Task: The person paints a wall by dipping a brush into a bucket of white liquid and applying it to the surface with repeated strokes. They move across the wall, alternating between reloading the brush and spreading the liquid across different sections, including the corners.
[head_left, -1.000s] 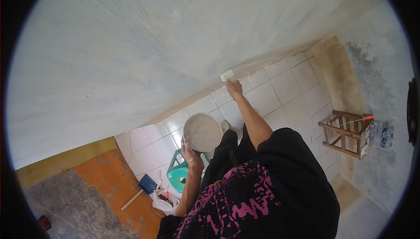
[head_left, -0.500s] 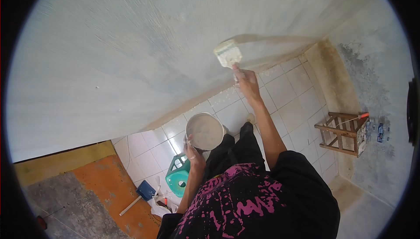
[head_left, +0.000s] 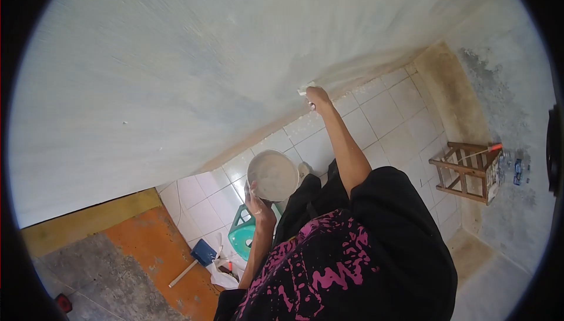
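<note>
My right hand [head_left: 318,98] is closed round the handle of a paintbrush [head_left: 304,90], low against the whitish wall [head_left: 223,56]. Most of the brush is hidden behind the hand, with only a pale bit of it showing. My left hand [head_left: 257,203] grips a round bucket [head_left: 273,175] by its near left side. Greyish-beige paint fills much of the bucket, which is held in front of my body with its opening facing up. White smears mark the fingers of my left hand.
A green plastic stool [head_left: 241,239] stands below my left forearm. Beside it lie a blue-headed tool [head_left: 203,253] and a white plastic bag [head_left: 224,278]. A wooden stool [head_left: 467,171] with an orange-handled tool [head_left: 495,147] stands by the right wall. White tiles [head_left: 376,112] cover the floor.
My right hand has dropped lower along the wall with the paintbrush, whose broad face has turned out of sight. The bucket in my left hand has barely moved.
</note>
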`<state>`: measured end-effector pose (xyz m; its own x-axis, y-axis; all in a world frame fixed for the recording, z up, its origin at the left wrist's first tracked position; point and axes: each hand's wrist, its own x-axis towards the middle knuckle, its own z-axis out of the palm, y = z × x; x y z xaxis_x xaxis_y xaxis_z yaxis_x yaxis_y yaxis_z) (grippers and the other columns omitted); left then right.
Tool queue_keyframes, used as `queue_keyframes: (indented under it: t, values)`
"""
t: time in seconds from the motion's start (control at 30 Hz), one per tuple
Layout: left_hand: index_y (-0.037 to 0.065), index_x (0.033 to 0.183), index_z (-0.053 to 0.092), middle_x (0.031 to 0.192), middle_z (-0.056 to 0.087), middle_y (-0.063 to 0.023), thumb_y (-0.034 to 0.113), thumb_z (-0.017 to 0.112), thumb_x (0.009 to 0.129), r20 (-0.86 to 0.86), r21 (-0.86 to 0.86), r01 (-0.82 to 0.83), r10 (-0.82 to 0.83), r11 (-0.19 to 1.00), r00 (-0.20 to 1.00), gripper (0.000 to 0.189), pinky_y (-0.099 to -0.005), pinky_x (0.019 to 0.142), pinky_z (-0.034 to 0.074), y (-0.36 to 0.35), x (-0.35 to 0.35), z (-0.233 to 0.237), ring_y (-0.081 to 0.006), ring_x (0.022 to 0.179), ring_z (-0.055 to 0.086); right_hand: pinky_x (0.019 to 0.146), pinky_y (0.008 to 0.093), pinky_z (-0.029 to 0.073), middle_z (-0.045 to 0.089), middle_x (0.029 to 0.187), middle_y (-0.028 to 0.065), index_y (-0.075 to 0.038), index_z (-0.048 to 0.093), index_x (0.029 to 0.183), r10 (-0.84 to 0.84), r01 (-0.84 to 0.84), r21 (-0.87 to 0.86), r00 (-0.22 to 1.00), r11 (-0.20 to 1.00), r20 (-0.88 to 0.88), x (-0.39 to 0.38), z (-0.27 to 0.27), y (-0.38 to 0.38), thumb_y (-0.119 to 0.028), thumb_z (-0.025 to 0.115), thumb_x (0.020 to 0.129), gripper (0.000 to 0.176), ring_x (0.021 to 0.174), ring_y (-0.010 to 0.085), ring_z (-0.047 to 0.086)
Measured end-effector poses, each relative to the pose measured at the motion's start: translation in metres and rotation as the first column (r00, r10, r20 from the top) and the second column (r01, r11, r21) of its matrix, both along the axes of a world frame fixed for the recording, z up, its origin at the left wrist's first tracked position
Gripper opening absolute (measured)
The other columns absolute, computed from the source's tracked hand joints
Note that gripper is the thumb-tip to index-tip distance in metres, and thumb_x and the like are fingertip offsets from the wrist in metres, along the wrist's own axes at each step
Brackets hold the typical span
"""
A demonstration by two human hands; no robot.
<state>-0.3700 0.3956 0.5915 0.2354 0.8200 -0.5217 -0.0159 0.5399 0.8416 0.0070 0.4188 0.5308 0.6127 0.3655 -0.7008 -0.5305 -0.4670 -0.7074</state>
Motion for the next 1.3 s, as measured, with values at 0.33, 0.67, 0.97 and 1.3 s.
queue_keyframes:
  t: [0.33,0.67,0.97,1.3]
  values:
    - [0.007,0.133,0.039,0.122,0.048,-0.0165,-0.009,0.068,0.075,0.047,0.177,0.167,-0.178,0.970,0.983,0.067,-0.0380,0.078,0.057,-0.008,0.019,-0.001,-0.0312,0.112,0.053,0.046,0.0245,0.030,0.044,0.065,0.0003,0.001,0.059,0.089,0.092,-0.141,0.292,0.980,0.946,0.175,-0.035,0.238,-0.085,-0.035,0.054,0.096,0.037,0.049,0.0085,0.036]
    - [0.002,0.119,0.050,0.133,0.042,-0.0194,0.028,0.048,0.098,0.016,0.214,0.154,-0.161,0.965,0.987,0.034,-0.0454,0.092,0.049,-0.006,0.008,-0.002,-0.0330,0.118,0.050,0.038,0.0261,0.025,0.043,0.055,-0.0023,-0.008,0.058,0.075,-0.017,0.016,-0.023,1.000,1.000,-0.012,0.008,-0.045,-0.081,-0.035,0.058,0.092,0.032,0.044,0.0068,0.035]
    - [0.004,0.130,0.047,0.127,0.047,-0.0187,0.039,0.053,0.092,-0.256,0.567,0.356,-0.252,0.743,0.933,0.052,-0.0455,0.081,0.054,-0.005,-0.008,-0.034,-0.0316,0.119,0.052,0.040,0.0317,0.030,0.046,0.056,0.0042,-0.004,0.055,0.074,-0.189,0.174,0.173,0.979,0.969,0.078,0.006,0.068,-0.038,-0.016,0.051,0.085,0.017,0.045,0.0132,0.041]
    - [0.004,0.127,0.048,0.122,0.051,-0.0154,0.044,0.051,0.091,0.122,0.146,0.086,-0.104,0.986,0.987,0.053,-0.0431,0.087,0.052,0.003,0.011,-0.015,-0.0303,0.115,0.055,0.042,0.0232,0.028,0.042,0.063,-0.0023,-0.006,0.055,0.083,0.089,-0.123,0.270,0.987,0.955,0.134,0.008,0.099,-0.125,-0.045,0.056,0.091,0.040,0.049,0.0076,0.036]
